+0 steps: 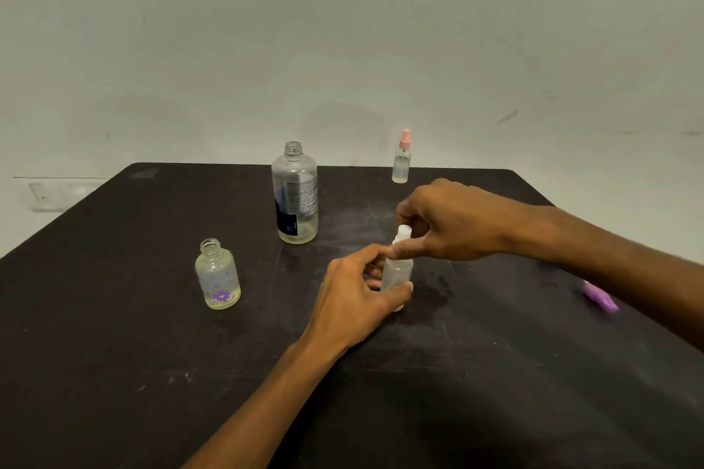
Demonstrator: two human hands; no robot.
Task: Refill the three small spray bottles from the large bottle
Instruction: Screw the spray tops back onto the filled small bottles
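Observation:
A small frosted spray bottle (398, 272) stands mid-table. My left hand (356, 297) grips its body, thumb near its base. My right hand (453, 225) pinches its white spray top (404, 231) from the right. The large clear bottle (295, 198), uncapped, stands behind with a little yellowish liquid at the bottom. A small bottle with a purple flower (218, 276) stands uncapped at the left, with some liquid in it. A third small bottle with a pink spray top (402, 160) stands at the back, partly filled.
A purple spray top (602, 297) lies on the dark table (152, 354) at the right, partly behind my right forearm. A pale wall rises right behind the table's far edge.

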